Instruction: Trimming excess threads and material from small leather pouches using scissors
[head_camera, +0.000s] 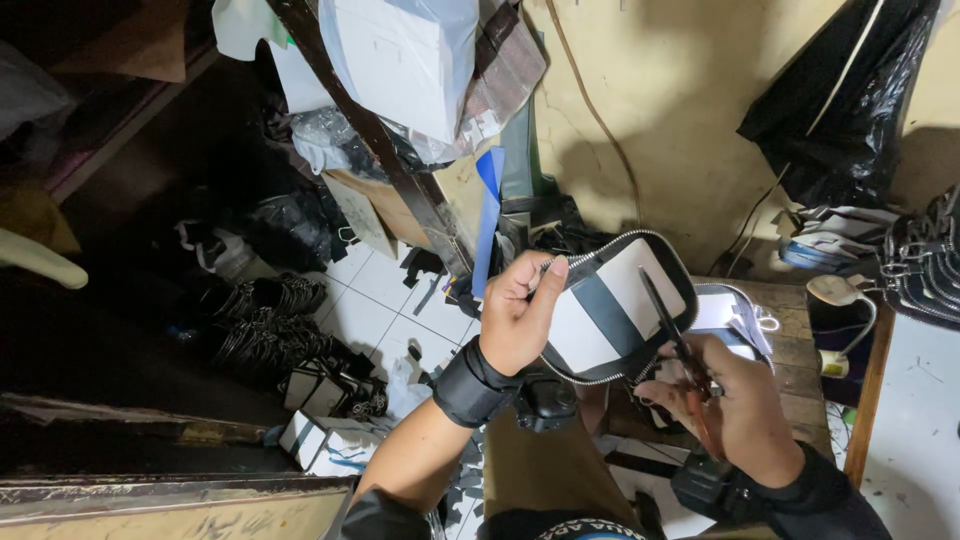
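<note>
My left hand (517, 312) grips the left edge of a small zippered pouch (615, 305), thumb pressed on its rim. The pouch is white and dark grey with a black zipper border, held up open-faced in front of me. My right hand (728, 402) holds a pair of scissors (672, 330) with reddish handles; the dark blades point up across the pouch's right side, near the zipper edge. Both wrists wear black bands.
A wooden workbench (795, 350) lies under my right hand with another pouch piece (735, 315) on it. A black plastic bag (840, 100) hangs on the wall at right. Bundles of metal parts (265, 330) and boxes cover the tiled floor at left.
</note>
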